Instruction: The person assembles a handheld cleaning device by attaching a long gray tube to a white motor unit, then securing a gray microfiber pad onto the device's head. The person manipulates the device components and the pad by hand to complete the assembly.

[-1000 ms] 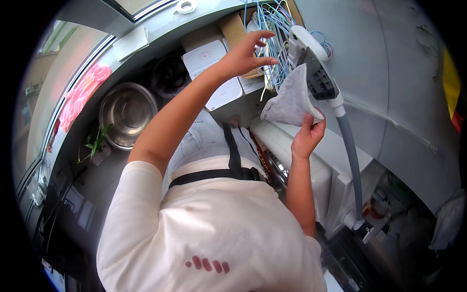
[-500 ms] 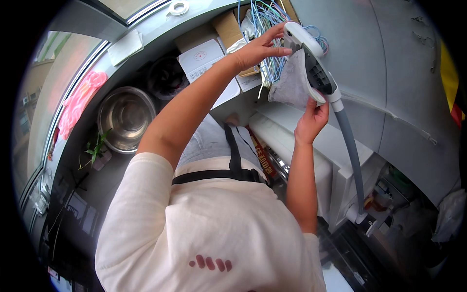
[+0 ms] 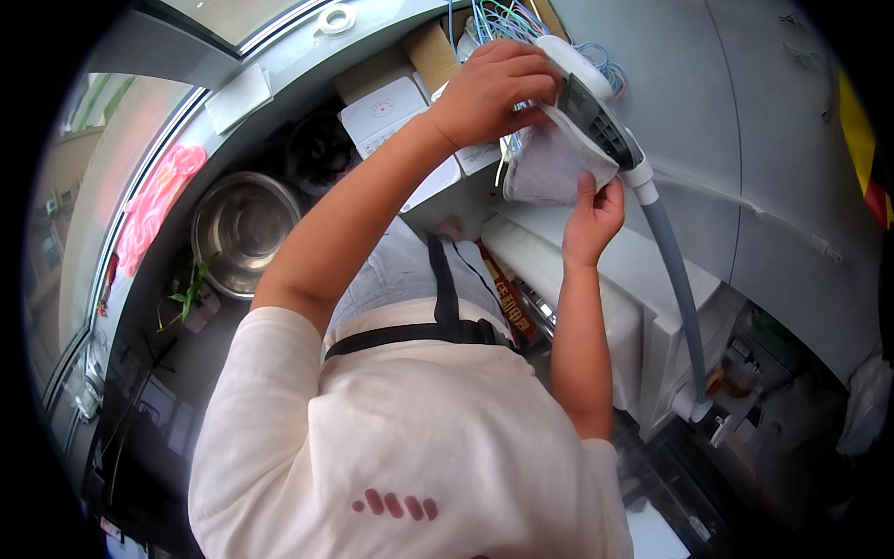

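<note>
1. The left hand (image 3: 507, 88) is curling its fingers over the upper edge of a grey cloth cover (image 3: 554, 168), seemingly pinching it; whether the fingertips are also touching the appliance head is hard to tell
2. The right hand (image 3: 593, 222) is pinching the cover's lower right rim between thumb and bent fingers
3. The cloth cover is hanging between both hands, its rim lying along the left side of the white appliance head (image 3: 601, 116), whose dark gridded face is partly showing
4. A grey hose (image 3: 680, 279) is curving down from the head's lower end
5. Behind the left hand, a bundle of thin, mostly blue wire hangers (image 3: 503, 20) is sticking out of a cardboard box (image 3: 432, 54)
6. Farther left, a steel basin (image 3: 244, 224) is resting beside a potted plant (image 3: 194, 296)
</note>
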Available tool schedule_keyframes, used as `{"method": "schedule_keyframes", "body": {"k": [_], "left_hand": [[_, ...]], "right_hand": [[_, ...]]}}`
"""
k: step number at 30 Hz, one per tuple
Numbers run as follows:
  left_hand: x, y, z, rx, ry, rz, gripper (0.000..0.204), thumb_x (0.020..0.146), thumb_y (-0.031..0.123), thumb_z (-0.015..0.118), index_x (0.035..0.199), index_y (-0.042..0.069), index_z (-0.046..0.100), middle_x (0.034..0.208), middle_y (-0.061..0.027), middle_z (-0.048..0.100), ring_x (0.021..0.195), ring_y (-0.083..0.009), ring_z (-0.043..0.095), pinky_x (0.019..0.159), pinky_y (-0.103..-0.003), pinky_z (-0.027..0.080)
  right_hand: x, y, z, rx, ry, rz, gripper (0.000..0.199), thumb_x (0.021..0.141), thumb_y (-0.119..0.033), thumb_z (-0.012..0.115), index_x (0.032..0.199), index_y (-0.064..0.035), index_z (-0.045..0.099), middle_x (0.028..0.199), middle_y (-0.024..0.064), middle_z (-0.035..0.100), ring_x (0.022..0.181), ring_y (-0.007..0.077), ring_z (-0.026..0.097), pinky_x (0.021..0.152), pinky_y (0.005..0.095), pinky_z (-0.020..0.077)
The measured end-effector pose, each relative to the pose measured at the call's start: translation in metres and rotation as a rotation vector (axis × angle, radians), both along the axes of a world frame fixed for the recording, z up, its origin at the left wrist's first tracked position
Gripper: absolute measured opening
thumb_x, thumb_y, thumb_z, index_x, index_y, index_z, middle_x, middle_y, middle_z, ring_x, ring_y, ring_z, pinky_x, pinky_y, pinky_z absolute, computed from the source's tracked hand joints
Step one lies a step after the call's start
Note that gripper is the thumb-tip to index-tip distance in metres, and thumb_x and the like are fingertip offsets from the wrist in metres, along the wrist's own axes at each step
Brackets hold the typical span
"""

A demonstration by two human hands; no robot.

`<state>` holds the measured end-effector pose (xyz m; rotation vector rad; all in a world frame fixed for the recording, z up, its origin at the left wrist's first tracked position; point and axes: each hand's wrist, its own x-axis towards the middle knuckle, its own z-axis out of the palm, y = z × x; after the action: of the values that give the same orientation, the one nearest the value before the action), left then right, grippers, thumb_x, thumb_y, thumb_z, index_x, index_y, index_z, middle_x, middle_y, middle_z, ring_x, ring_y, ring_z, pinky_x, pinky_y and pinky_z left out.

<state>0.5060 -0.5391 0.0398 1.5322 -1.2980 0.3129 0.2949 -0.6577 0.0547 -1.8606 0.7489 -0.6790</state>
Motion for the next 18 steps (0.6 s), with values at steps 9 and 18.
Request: {"method": "schedule_keyframes", "body": {"k": [9, 18], "left_hand": [[-0.027, 0.010, -0.006, -0.117, 0.208, -0.065, 0.028, 0.063, 0.001, 0.075, 0.079, 0.008, 0.053, 0.090, -0.0026, 0.065, 0.084, -0.0258, 0.062, 0.073, -0.035, 0.049], [-0.017, -0.014, 0.002, -0.096, 0.022, 0.133, 0.026, 0.059, 0.006, 0.078, 0.074, 0.012, 0.057, 0.110, -0.0009, 0.062, 0.102, -0.0261, 0.058, 0.085, -0.039, 0.046]], "right_hand": [[-0.024, 0.021, -0.012, -0.343, 0.227, 0.141, 0.028, 0.081, -0.013, 0.074, 0.101, -0.0002, 0.060, 0.092, 0.0091, 0.058, 0.079, 0.0211, 0.055, 0.073, 0.0320, 0.0462], [-0.029, -0.012, -0.024, -0.328, 0.216, -0.158, 0.026, 0.084, -0.016, 0.071, 0.103, -0.0022, 0.059, 0.095, 0.0064, 0.055, 0.082, 0.0192, 0.052, 0.075, 0.0313, 0.0452]]}}
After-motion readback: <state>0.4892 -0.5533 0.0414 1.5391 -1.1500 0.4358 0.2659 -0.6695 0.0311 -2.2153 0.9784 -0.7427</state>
